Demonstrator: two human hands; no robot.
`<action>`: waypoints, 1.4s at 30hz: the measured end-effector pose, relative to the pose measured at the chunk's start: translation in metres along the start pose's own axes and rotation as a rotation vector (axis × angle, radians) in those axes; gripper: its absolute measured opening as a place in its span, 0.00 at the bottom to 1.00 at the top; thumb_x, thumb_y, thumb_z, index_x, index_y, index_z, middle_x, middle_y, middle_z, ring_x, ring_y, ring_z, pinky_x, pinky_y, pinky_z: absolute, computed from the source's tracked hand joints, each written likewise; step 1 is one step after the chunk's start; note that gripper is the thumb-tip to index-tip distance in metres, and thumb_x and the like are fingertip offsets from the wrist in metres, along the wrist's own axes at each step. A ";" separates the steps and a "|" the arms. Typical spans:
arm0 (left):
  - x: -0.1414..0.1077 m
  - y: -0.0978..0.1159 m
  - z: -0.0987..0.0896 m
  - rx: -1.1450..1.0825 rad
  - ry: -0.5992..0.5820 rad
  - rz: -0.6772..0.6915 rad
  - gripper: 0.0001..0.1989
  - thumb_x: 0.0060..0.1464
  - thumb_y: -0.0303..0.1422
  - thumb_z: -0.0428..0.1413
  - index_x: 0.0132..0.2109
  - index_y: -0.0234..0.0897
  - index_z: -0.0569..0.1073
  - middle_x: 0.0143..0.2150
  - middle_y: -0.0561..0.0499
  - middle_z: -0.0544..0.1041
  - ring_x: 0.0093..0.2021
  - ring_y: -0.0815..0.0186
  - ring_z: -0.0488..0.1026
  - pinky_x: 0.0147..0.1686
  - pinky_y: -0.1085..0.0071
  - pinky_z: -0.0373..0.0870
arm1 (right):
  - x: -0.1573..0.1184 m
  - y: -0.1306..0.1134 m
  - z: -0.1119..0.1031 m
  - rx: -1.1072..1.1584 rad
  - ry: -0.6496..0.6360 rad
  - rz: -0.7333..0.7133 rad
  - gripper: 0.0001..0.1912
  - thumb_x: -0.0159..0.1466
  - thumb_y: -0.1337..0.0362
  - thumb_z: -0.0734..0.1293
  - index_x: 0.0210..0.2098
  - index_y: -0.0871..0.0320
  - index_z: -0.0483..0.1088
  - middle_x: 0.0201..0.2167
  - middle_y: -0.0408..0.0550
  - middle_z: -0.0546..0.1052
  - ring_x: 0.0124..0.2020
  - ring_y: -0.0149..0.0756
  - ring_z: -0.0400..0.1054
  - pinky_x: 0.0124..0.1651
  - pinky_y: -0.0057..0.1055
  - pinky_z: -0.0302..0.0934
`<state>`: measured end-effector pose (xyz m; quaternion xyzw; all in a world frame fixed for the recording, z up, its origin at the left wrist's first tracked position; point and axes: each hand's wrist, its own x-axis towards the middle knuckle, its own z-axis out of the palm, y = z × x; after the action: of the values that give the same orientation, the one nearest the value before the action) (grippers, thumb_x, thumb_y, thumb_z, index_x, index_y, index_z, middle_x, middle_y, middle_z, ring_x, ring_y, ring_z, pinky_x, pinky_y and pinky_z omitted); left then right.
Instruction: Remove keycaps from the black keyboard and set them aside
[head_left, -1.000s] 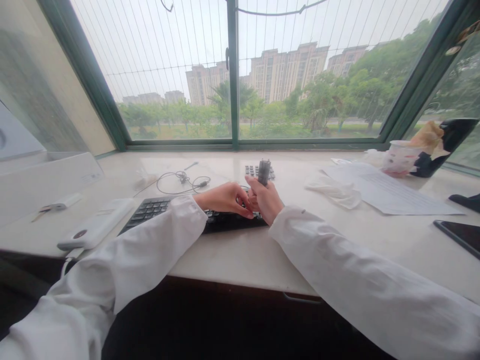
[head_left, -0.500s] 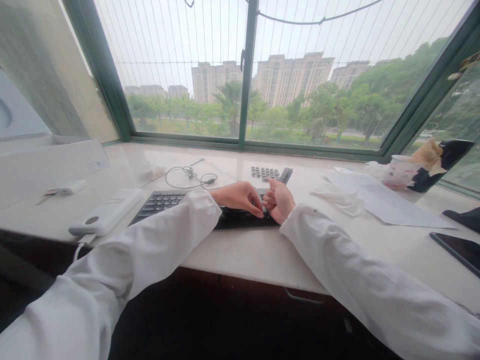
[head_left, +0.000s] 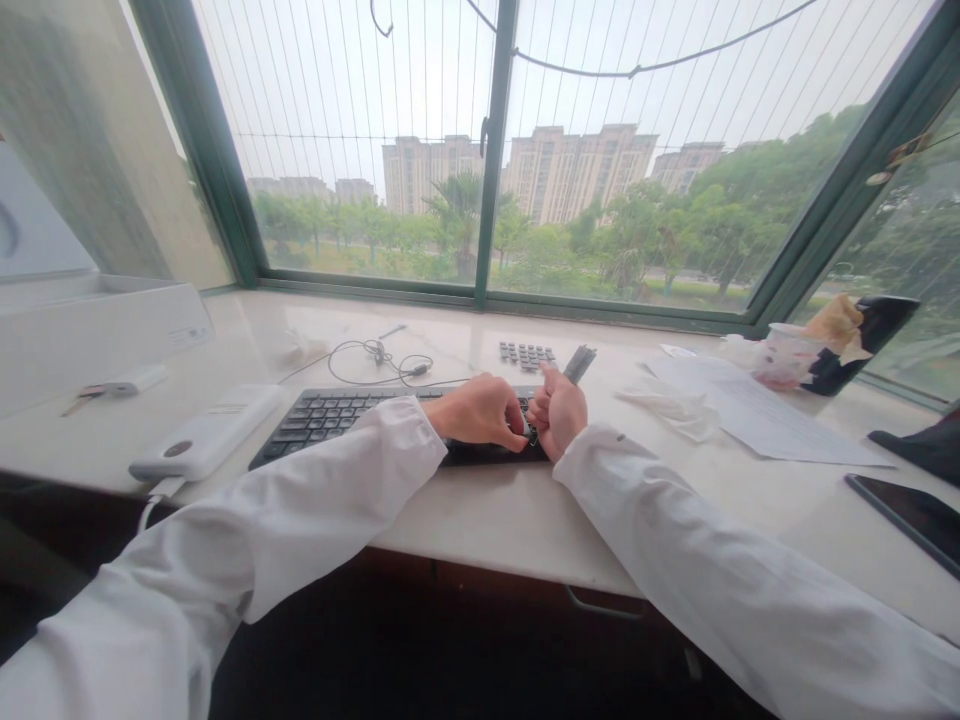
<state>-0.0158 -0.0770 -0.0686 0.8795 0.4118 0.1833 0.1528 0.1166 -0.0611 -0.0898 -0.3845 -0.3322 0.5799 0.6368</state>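
**A:** Wide shot for you, operator: a green-framed window (head_left: pixel 491 200) fills the far side, tower blocks and trees beyond it; under it runs a white stone ledge (head_left: pixel 480 530), and that's your whole stage.

**B:** What's on the ledge?

**A:** Your black keyboard (head_left: pixel 337 420) sits near the front edge, just left of centre; a white power bank (head_left: pixel 204 445) lies right beside its left end; an earphone cable (head_left: pixel 379 355) loops behind it, toward the back edge; a block of numeric keys (head_left: pixel 527 356) sits behind the keyboard's right end.

**B:** And over on the right?

**A:** Printed papers (head_left: pixel 757 420), with crumpled tissue (head_left: pixel 671 413) at their left side; a patterned cup (head_left: pixel 784 358) by the back edge; a dark phone (head_left: pixel 907 520) at the right edge.

**B:** Your hands, quickly!

**A:** Your left hand (head_left: pixel 480 412) is curled, fingertips (head_left: pixel 521 438) down on the keyboard's right end; pinching anything? I can't tell; your right hand (head_left: pixel 556 412) is closed just beside it, a small grey tool (head_left: pixel 579 364) poking up from the grip, too blurred to name!
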 end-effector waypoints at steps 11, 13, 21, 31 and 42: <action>0.000 -0.001 0.001 0.005 0.028 0.027 0.08 0.41 0.37 0.63 0.28 0.36 0.81 0.20 0.56 0.74 0.21 0.73 0.65 0.26 0.75 0.60 | 0.008 -0.004 -0.001 -0.120 -0.221 0.133 0.23 0.63 0.61 0.63 0.19 0.54 0.44 0.08 0.30 0.44 0.10 0.20 0.35 0.11 0.20 0.31; 0.000 -0.003 0.001 -0.019 0.018 0.043 0.07 0.42 0.36 0.63 0.28 0.36 0.81 0.20 0.56 0.74 0.21 0.73 0.64 0.25 0.75 0.59 | 0.011 -0.006 -0.002 -0.125 -0.276 0.215 0.23 0.65 0.61 0.61 0.19 0.54 0.45 0.08 0.30 0.44 0.10 0.21 0.34 0.12 0.20 0.30; 0.001 -0.008 0.001 -0.050 0.005 0.004 0.10 0.41 0.38 0.63 0.29 0.36 0.81 0.16 0.57 0.69 0.19 0.74 0.61 0.21 0.75 0.54 | 0.001 -0.009 0.000 0.016 -0.136 0.229 0.21 0.66 0.64 0.60 0.20 0.54 0.46 0.08 0.30 0.46 0.11 0.22 0.34 0.12 0.20 0.33; 0.003 -0.010 0.002 -0.030 0.013 0.003 0.11 0.42 0.40 0.63 0.29 0.38 0.82 0.20 0.54 0.75 0.21 0.73 0.64 0.23 0.75 0.55 | -0.017 -0.005 0.004 0.067 0.041 0.013 0.22 0.65 0.63 0.61 0.19 0.54 0.45 0.09 0.31 0.45 0.11 0.21 0.36 0.12 0.22 0.36; 0.004 -0.017 -0.002 -0.106 -0.056 0.048 0.13 0.45 0.41 0.62 0.32 0.36 0.83 0.23 0.53 0.77 0.23 0.72 0.65 0.25 0.76 0.57 | -0.019 0.009 0.002 -0.239 -0.038 -0.306 0.22 0.58 0.53 0.67 0.17 0.54 0.53 0.09 0.34 0.54 0.10 0.24 0.47 0.13 0.26 0.45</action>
<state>-0.0254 -0.0632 -0.0734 0.8846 0.3759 0.1838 0.2061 0.1084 -0.0795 -0.0957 -0.3915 -0.4651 0.4399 0.6609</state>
